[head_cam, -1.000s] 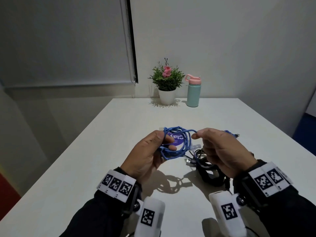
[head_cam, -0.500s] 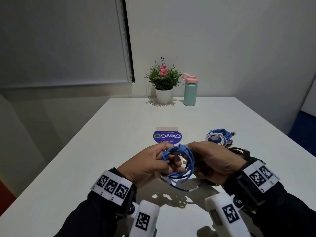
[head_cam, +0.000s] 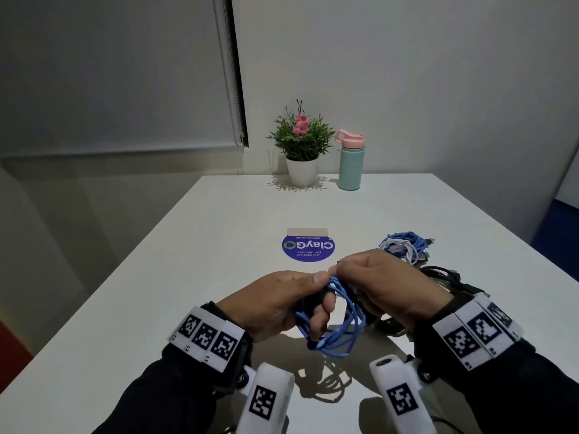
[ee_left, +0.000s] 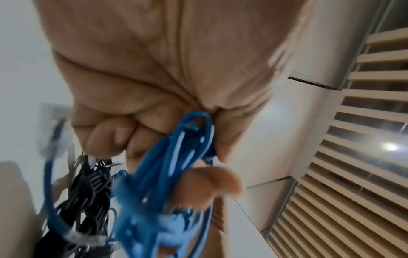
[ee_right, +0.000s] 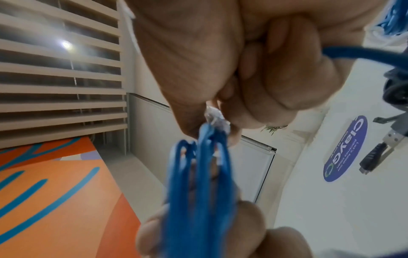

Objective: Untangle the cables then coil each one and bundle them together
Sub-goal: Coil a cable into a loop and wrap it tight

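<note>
A coiled blue cable (head_cam: 341, 324) hangs between both hands above the near part of the white table (head_cam: 194, 277). My left hand (head_cam: 282, 305) grips the coil's left side, thumb on top and fingers curled through the loops (ee_left: 176, 157). My right hand (head_cam: 385, 286) pinches the cable's clear plug end (ee_right: 216, 120) against the top of the coil (ee_right: 198, 174). A black cable bundle (head_cam: 448, 277) lies on the table under and behind the right hand. A coiled blue and white cable bundle (head_cam: 404, 247) lies farther back on the right.
A round blue sticker (head_cam: 308, 247) is on the table's middle. A potted plant (head_cam: 300, 145) and a teal bottle with a pink lid (head_cam: 351, 161) stand at the far edge. A window blind (head_cam: 232, 70) hangs behind, left.
Both hands have drawn the blue coil down and closer to me. The right hand has moved in against the left, bringing the cable end to the top of the coil.
</note>
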The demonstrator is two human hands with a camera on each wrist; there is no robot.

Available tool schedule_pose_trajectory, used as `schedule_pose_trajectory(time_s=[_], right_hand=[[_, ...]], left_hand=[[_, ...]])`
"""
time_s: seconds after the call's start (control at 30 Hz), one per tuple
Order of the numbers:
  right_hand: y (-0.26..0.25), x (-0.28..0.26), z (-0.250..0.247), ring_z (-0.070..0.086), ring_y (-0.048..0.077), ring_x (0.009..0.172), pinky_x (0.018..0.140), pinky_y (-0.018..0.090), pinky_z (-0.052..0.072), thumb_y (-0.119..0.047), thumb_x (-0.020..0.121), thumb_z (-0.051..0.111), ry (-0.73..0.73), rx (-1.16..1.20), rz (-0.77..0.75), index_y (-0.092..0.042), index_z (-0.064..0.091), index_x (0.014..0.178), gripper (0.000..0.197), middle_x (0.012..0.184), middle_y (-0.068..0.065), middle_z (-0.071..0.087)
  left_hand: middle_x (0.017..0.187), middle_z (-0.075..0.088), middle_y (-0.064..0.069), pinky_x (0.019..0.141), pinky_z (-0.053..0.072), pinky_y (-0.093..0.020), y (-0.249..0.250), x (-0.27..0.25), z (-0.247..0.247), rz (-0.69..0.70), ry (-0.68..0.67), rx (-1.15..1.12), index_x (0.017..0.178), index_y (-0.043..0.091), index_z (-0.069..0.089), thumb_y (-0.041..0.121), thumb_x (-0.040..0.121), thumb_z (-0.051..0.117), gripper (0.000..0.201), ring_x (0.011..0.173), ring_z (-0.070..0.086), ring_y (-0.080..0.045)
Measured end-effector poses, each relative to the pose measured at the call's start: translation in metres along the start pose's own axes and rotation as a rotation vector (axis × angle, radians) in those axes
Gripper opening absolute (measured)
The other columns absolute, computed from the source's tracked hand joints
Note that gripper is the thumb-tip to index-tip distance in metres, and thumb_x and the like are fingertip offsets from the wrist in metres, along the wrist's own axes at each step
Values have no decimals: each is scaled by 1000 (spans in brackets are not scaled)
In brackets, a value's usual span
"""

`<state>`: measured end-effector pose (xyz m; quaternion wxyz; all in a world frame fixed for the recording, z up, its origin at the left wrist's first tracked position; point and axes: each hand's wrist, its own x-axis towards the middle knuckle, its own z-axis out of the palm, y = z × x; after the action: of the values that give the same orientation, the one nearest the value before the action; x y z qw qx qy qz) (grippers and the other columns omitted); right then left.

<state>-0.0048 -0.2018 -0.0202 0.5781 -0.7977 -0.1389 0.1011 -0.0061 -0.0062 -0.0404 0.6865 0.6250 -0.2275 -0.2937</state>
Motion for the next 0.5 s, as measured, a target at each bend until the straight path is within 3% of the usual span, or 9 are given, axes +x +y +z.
schedule_pose_trajectory(time_s=[0.07, 0.13, 0.23, 0.3, 0.4, 0.5], right_hand=[[-1, 2, -4, 29, 9, 37, 37, 17, 23, -22, 86, 68, 100, 46, -38, -13, 64, 66, 22, 47, -3, 43], [0, 4, -9, 30, 6, 36, 36, 15, 25, -16, 83, 73, 170, 100, -92, -9, 63, 75, 14, 46, -10, 45], [5, 8, -14, 27, 12, 43, 43, 21, 22, -16, 87, 70, 200, 162, -103, -4, 62, 84, 15, 54, -1, 44], [10, 13, -17, 24, 13, 47, 48, 26, 18, -12, 92, 62, 212, 298, -43, -4, 62, 87, 9, 60, 6, 42], [16, 17, -18, 29, 9, 44, 45, 23, 20, -17, 95, 56, 148, 559, 60, -9, 62, 85, 14, 59, 1, 42], [18, 18, -18, 35, 7, 41, 44, 22, 19, -38, 97, 50, -43, 917, 94, -10, 68, 81, 37, 62, -1, 50]], left_hand=[[55, 42, 3, 57, 41, -23, -1, 1, 2, 7, 21, -53, 75, 17, 63, 41, 99, 47, 37, 52, 47, -16], [58, 33, 5, 56, 35, -21, -2, 4, 6, 35, 57, -23, 72, 19, 59, 38, 98, 50, 33, 53, 37, -14], [62, 34, 8, 56, 32, -20, 0, 6, 11, 124, 99, 101, 86, 24, 67, 29, 92, 56, 14, 57, 32, -11], [65, 39, 7, 59, 35, -21, 3, 5, 11, 230, 126, 159, 105, 13, 65, 32, 88, 61, 26, 59, 35, -10], [70, 42, 3, 65, 39, -24, 2, 5, 9, 354, 207, 236, 107, 14, 67, 40, 86, 60, 33, 65, 39, -12], [70, 44, 4, 65, 41, -20, 1, 6, 6, 425, 261, 205, 113, 12, 67, 40, 88, 60, 38, 65, 40, -11]])
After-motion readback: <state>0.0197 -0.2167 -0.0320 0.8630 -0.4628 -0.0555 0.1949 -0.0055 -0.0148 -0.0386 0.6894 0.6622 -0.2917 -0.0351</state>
